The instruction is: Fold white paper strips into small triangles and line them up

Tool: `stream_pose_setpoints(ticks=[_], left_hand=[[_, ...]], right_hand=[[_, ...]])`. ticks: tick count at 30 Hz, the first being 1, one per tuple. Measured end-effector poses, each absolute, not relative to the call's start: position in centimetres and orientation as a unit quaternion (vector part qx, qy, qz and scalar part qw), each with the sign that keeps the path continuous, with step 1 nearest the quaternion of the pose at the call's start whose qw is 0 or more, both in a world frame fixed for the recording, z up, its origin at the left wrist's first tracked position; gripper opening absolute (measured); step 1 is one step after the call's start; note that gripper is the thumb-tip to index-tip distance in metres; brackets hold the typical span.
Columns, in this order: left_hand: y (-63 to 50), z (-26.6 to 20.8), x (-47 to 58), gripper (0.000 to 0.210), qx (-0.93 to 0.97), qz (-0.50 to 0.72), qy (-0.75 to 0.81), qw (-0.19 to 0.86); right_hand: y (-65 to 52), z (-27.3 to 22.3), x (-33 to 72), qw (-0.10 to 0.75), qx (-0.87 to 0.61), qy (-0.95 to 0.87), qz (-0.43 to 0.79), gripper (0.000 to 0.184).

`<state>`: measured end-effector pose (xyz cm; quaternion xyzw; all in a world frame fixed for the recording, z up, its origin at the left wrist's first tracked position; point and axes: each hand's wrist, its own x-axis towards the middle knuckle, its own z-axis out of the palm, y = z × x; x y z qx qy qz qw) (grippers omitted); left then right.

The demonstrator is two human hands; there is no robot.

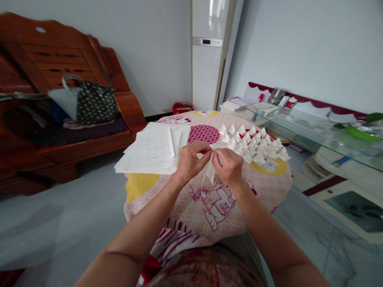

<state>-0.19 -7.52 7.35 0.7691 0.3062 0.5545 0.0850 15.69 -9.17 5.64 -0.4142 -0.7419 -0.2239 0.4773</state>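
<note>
A small strip of white paper [210, 167] is pinched between both hands above the cartoon-printed pink cloth [209, 207] that covers the round table. The left hand [191, 161] is closed on the strip's upper left part, thumb and forefinger pressed together at its top edge; the right hand [229, 166] is closed on the right side, its fingertips meeting those of the left hand, so that the lower end of the strip hangs down between the two wrists. How many folds the strip already carries cannot be told, as it is largely covered by the fingers. Just beyond the right fingertips, and stretching away to the right of them, a large cluster of folded white paper triangles [254, 145] lies on the cloth, with some red showing among them; by this a good number of pieces may be judged finished. Just beyond the left knuckles, and to their left, a thick stack of flat white paper sheets [154, 149] lies overhanging the table edge, which suggests that much material is left unfolded. Well beyond the stack a patterned handbag [89, 101] rests on a wooden bench [44, 52].
</note>
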Motion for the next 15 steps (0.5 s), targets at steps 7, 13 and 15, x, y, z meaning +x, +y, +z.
stream_pose_setpoints(ticks=[7,13,15], left_hand=[[-7.8,6.8,-0.1,0.01,0.738,0.597,0.29,0.122],[-7.9,6.7,-0.3,0.01,0.721,0.618,0.297,0.105],[-7.8,6.6,-0.3,0.01,0.717,0.622,0.302,0.084]], right_hand=[[-9.9,5.7,15.5,0.478,-0.421,-0.739,-0.219,0.013],[-11.0,4.9,15.8,0.466,-0.452,-0.734,-0.2,0.015],[-11.4,4.4,16.2,0.444,-0.48,-0.732,-0.193,0.018]])
